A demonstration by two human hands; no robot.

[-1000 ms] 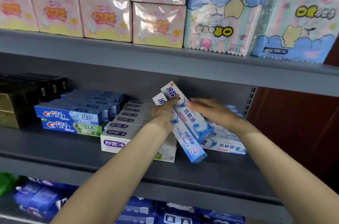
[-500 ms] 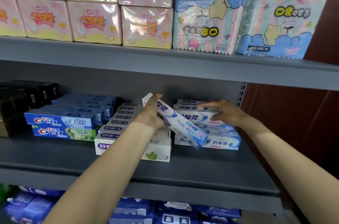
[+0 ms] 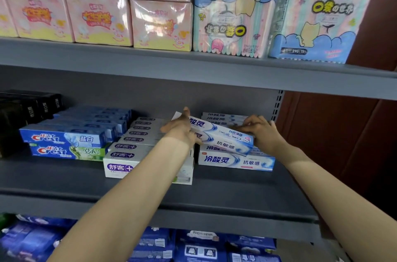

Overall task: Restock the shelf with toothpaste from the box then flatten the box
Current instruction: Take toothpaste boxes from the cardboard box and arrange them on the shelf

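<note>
Two white-and-blue toothpaste cartons [image 3: 223,137] lie slightly tilted on top of a stack of the same cartons [image 3: 236,162] at the right of the grey middle shelf [image 3: 236,193]. My left hand [image 3: 180,128] grips their left end. My right hand [image 3: 261,130] holds their right end, fingers curled over the top carton. More of these cartons [image 3: 223,116] lie behind. The supply box is out of view.
White-and-purple toothpaste cartons [image 3: 122,163] stand left of the stack, then blue Crest cartons [image 3: 64,143] and black boxes [image 3: 28,107]. Pink tissue packs [image 3: 96,17] and blue cat-print packs [image 3: 234,12] fill the upper shelf. Blue packets [image 3: 193,246] sit below. A brown wall [image 3: 343,143] is at right.
The cartons in my hands have gone from steeply tilted in front of the stack to nearly flat on top of it. My right hand has shifted to their right end.
</note>
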